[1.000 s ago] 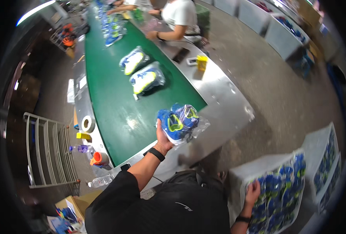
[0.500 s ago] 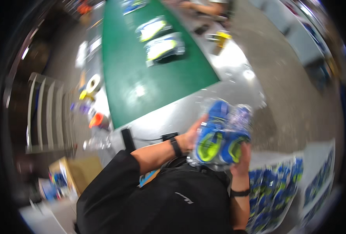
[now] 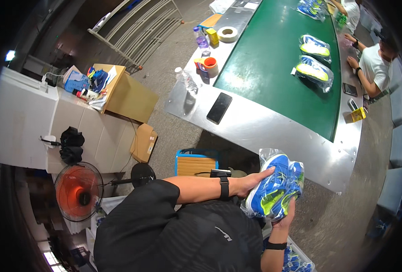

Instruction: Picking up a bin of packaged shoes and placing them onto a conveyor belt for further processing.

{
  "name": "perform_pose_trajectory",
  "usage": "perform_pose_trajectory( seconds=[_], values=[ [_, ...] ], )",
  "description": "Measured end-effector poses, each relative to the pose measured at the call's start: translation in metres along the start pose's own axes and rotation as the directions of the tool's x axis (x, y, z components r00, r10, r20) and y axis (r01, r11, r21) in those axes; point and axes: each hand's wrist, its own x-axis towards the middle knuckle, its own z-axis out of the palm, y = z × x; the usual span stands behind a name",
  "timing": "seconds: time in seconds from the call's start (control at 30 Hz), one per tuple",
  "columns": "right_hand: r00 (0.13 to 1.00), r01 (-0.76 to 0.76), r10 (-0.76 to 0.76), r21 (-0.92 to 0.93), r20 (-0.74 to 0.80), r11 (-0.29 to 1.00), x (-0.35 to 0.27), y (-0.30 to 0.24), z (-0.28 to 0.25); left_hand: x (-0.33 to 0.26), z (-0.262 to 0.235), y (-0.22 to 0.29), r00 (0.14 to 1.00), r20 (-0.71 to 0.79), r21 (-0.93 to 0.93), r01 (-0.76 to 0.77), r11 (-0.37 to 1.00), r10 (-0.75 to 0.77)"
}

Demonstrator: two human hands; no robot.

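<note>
Clear bag of blue shoes (image 3: 275,189) (held in both hands), two bagged pairs (image 3: 315,56) on green belt, dark phone screen (image 3: 219,108)

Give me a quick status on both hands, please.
Left hand and right hand both gripping bagged blue shoes. Off the steel table. Nothing obstructing.

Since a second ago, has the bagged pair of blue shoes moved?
Yes. The bagged shoes have come off the green belt's near end, past the metal table edge, toward the body, both hands now holding them.
</note>
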Motion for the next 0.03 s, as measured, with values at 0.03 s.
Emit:
perform_pose_trajectory(
  seconds=[0.03],
  values=[
    [0.999,-0.037,0.037,0.022,-0.009,0.999,0.0019,0.0058,0.0102,-0.0060,-0.0066,0.0012,0.999,-0.038,-0.019,-0.018,1.000,0.017]
  ],
)
